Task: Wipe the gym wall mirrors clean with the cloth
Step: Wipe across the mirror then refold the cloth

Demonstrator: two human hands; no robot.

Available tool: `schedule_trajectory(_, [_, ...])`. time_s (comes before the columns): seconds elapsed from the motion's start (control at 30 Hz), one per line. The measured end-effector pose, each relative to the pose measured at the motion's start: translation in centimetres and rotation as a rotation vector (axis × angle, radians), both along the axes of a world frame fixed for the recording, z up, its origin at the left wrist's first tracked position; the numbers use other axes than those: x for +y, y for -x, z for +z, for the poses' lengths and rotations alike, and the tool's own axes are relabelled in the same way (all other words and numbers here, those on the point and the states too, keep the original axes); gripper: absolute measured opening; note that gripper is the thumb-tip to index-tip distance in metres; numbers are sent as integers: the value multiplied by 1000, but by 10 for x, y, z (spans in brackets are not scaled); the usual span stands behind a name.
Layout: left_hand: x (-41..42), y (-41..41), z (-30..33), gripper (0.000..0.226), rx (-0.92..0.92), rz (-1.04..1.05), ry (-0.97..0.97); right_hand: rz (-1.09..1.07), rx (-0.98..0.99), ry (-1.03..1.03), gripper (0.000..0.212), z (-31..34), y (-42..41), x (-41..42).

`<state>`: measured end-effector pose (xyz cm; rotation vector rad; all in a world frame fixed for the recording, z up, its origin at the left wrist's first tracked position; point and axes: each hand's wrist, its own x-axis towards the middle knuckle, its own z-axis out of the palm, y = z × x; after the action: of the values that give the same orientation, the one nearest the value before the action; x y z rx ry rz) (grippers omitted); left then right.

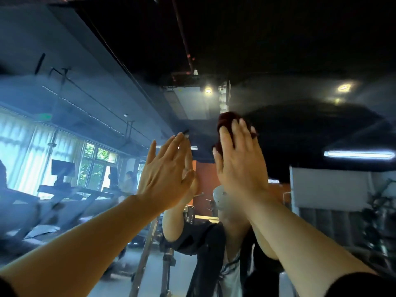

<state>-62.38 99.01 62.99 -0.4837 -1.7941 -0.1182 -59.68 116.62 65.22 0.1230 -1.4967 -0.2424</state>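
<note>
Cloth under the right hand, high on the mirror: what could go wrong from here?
1. The right hand presses the dark red cloth with flat fingers rather than gripping it, so it might slip and drop.
2. The bare left hand lies against the mirror and may leave prints.

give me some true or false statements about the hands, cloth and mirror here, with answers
1. The right hand presses a dark red cloth against the mirror. True.
2. The left hand holds a spray bottle. False: it holds nothing; its fingers are straight, raised at the glass.
3. The cloth is white. False: it is dark red.
4. Treadmills show in the reflection on the left. True.
5. Both hands are lowered at waist height. False: both arms reach upward.
</note>
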Motion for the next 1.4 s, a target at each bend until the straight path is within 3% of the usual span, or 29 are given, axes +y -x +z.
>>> schedule_trajectory(0.17, [-3,4,-16,75,12,11,-31,-30,-69,-222,54,-11,1,9])
schedule_trajectory(0.33, [-28,7,-24,69,31,22,-3,25,40,173,47,-4,-15,42])
schedule_trajectory(0.47, [-46,11,-23,73,-28,18,10,-11,64,241,48,3,-4,7])
schedule_trajectory(0.63, [-54,13,-23,75,-50,-13,-19,-4,-50,-42,52,-7,25,-71])
schedule_trajectory(0.77, [-64,16,-28,69,36,-25,3,-4,-104,-238,51,-10,31,-73])
schedule_trajectory(0.83, [-72,16,-30,72,2,-19,-25,-5,-72,-188,52,2,26,-58])
schedule_trajectory(0.97, [-86,16,-28,80,-82,-2,-30,1,21,114,49,22,17,-45])
schedule_trajectory(1.1, [-88,20,-27,74,-129,87,13,-17,73,181,49,25,24,-68])
schedule_trajectory(1.27, [-84,13,-30,72,-133,58,-35,-10,-19,-31,51,6,39,-109])
schedule_trajectory(1.4, [-66,-1,-43,69,-79,-77,-87,-21,-103,-227,55,-15,37,-92])
